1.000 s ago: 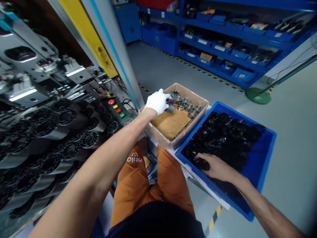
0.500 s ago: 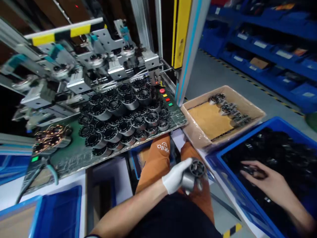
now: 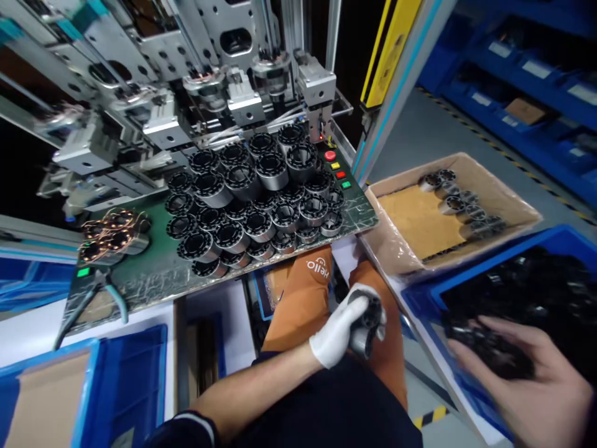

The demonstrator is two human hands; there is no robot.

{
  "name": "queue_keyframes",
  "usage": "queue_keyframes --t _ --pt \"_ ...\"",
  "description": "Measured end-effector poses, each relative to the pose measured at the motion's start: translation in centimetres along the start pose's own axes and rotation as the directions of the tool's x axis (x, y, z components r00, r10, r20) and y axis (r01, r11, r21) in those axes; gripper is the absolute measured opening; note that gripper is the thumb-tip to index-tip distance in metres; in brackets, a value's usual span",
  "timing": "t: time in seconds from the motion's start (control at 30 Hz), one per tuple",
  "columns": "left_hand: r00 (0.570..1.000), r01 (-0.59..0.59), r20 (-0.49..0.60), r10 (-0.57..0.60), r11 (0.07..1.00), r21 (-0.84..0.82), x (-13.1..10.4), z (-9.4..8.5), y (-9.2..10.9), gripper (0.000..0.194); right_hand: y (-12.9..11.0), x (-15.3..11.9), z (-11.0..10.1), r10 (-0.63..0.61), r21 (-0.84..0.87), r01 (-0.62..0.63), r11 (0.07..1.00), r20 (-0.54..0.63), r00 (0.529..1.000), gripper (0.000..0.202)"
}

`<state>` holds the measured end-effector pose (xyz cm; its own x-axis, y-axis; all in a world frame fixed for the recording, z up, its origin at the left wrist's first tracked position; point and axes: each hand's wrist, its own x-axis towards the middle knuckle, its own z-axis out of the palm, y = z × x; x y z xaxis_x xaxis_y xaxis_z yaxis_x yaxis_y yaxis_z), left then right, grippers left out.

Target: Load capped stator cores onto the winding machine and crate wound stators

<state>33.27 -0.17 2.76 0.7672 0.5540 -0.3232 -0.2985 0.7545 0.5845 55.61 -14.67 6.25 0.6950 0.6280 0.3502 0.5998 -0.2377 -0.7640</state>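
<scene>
Left hand, white-gloved, is closed around grey metal cylinders with black ends, above the lap, axes tilted. Bare right hand, well to their right, grips black plastic parts — count unclear. A blue plastic bin's edge lies between; a brown cardboard carton stands beyond.

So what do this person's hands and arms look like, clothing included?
The left hand wears a white glove ending near the wrist. Past the bare left forearm is a dark sleeve with a pale stripe near its edge. The right hand is ungloved and blurred.
</scene>
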Motion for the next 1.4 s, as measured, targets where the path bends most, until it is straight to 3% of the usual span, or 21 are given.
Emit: queue_keyframes --t 0.07,0.13,0.23,0.3,0.43,0.7,0.83,0.97,1.1,1.2,1.27,1.4 --pt "0.999 -0.033 0.018 0.031 0.997 0.071 -0.9 0.7 1.1 0.064 -4.9 -1.0 1.9 -0.201 0.048 0.198 0.979 0.047 0.979 0.043" --pt "0.991 -0.132 -0.004 0.136 0.970 0.204 -2.0 1.5 2.3 0.055 -8.8 -1.1 3.7 -0.336 0.098 0.327 0.940 0.106 0.936 0.042" --pt "0.962 -0.230 -0.062 0.267 0.908 0.349 -3.1 2.4 3.9 0.050 -11.9 -0.3 5.3 -0.382 0.233 0.337 0.912 0.185 0.905 0.044" --pt "0.960 -0.218 -0.097 0.262 0.921 0.324 -3.4 2.8 4.6 0.054 -12.7 0.0 5.5 -0.383 0.288 0.316 0.904 0.218 0.898 0.053" --pt "0.953 -0.235 -0.117 0.278 0.927 0.293 -3.7 3.3 5.1 0.059 -13.8 -0.4 4.9 -0.272 0.278 0.203 0.939 0.236 0.933 0.072" --pt "0.920 -0.330 -0.045 0.388 0.833 0.445 -3.6 2.9 5.3 0.046 -14.3 -0.7 4.2 -0.195 0.172 0.151 0.974 0.283 0.939 0.064" --pt "0.947 -0.288 0.004 0.322 0.839 0.461 -4.0 2.3 5.3 0.041 -13.9 -0.7 3.4 -0.237 0.120 0.210 0.970 0.300 0.924 0.057" --pt "0.974 -0.196 -0.013 0.228 0.864 0.465 -4.2 2.6 5.5 0.047 -13.6 -0.8 3.3 -0.291 0.120 0.267 0.956 0.314 0.904 0.050" --pt "0.967 -0.203 -0.053 0.249 0.880 0.430 -4.0 3.0 6.0 0.045 -13.5 -1.2 4.0 -0.234 0.191 0.180 0.965 0.311 0.921 0.059" --pt "0.984 -0.172 0.028 0.175 0.899 0.404 -3.8 2.6 6.3 0.044 -13.6 -1.4 4.6 -0.271 0.298 0.173 0.939 0.328 0.905 0.072" --pt "0.987 -0.162 0.063 0.150 0.911 0.379 -3.7 2.4 6.3 0.051 -13.6 -1.5 5.0 -0.247 0.375 0.123 0.919 0.303 0.920 0.071" --pt "0.967 -0.225 -0.026 0.252 0.902 0.368 -3.5 2.6 5.8 0.057 -13.2 -2.1 5.0 -0.112 0.419 -0.018 0.908 0.282 0.953 0.065"
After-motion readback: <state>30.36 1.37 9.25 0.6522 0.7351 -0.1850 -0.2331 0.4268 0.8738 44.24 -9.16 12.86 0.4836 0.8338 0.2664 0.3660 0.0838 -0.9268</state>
